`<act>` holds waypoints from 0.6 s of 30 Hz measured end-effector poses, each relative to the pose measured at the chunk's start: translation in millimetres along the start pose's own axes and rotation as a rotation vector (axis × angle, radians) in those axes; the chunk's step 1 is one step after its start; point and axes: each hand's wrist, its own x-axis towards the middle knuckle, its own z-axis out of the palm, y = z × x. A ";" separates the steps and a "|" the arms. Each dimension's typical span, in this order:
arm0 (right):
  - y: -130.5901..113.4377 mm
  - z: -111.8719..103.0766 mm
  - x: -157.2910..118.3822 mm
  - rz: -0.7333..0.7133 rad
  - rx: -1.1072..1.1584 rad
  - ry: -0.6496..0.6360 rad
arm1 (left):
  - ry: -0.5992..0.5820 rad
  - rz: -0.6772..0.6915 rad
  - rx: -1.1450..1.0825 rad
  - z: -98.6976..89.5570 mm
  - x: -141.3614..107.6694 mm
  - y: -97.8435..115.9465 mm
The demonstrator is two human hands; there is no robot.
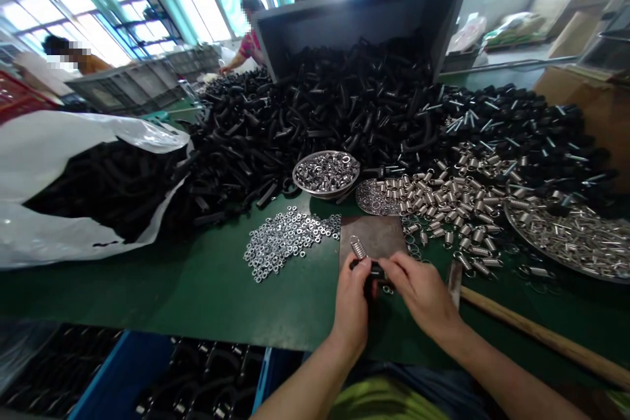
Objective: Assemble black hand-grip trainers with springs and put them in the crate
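Two hands: left (351,302), right (424,287) | curled close together | pinching black part (377,270)

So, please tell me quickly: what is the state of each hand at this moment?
Left hand: closed, holding a black part, a metal spring showing at its thumb.
Right hand: closed on the same black part.

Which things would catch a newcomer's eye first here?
Probably the big grey bin at the back, tipped with its opening toward the camera, and the heap of black parts spread in front of it. Next, at the near edge, the left hand and right hand hold a small black piece between them. Bright metal nuts lie to their left, shiny springs to their right.
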 end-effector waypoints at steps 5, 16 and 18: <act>0.0 -1.9 8.0 -0.093 -0.002 -0.041 | 0.036 -0.021 -0.058 -4.9 8.5 2.1; -4.7 2.1 11.3 -0.261 -0.056 -0.027 | 0.023 -0.044 -0.047 -7.9 14.4 14.2; -5.0 6.5 11.0 -0.184 0.046 -0.030 | 0.043 0.021 0.032 -8.5 13.0 14.4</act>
